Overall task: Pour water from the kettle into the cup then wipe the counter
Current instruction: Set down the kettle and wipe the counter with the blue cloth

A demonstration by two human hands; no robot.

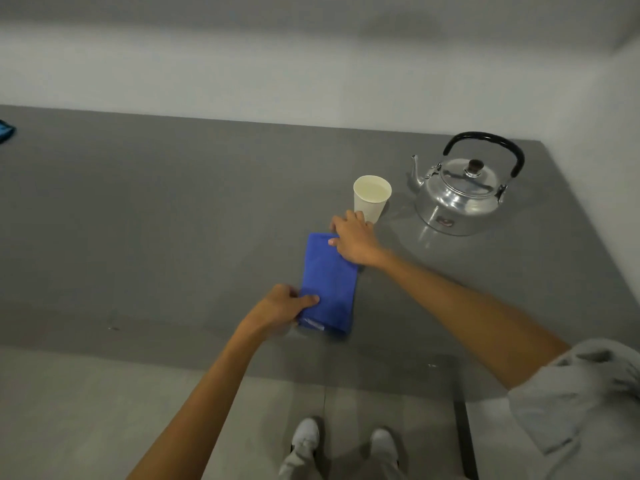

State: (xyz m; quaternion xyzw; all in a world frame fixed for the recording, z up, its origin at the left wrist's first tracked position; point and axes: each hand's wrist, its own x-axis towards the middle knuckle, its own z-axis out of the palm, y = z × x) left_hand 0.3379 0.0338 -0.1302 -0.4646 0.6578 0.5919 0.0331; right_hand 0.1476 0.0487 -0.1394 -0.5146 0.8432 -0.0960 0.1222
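A folded blue cloth (328, 282) lies flat on the grey counter (173, 220), its long side running away from me. My left hand (280, 306) pinches its near left corner, thumb on top. My right hand (351, 237) grips the far right corner. Just beyond my right hand stands a white paper cup (371, 199) with water in it. To the cup's right sits a shiny metal kettle (459, 195) with a black handle, lid on, spout towards the cup.
The counter ends at a white wall behind and a wall on the right past the kettle. A blue object (6, 130) shows at the far left edge. Below the counter's front edge are the floor and my shoes (341, 441).
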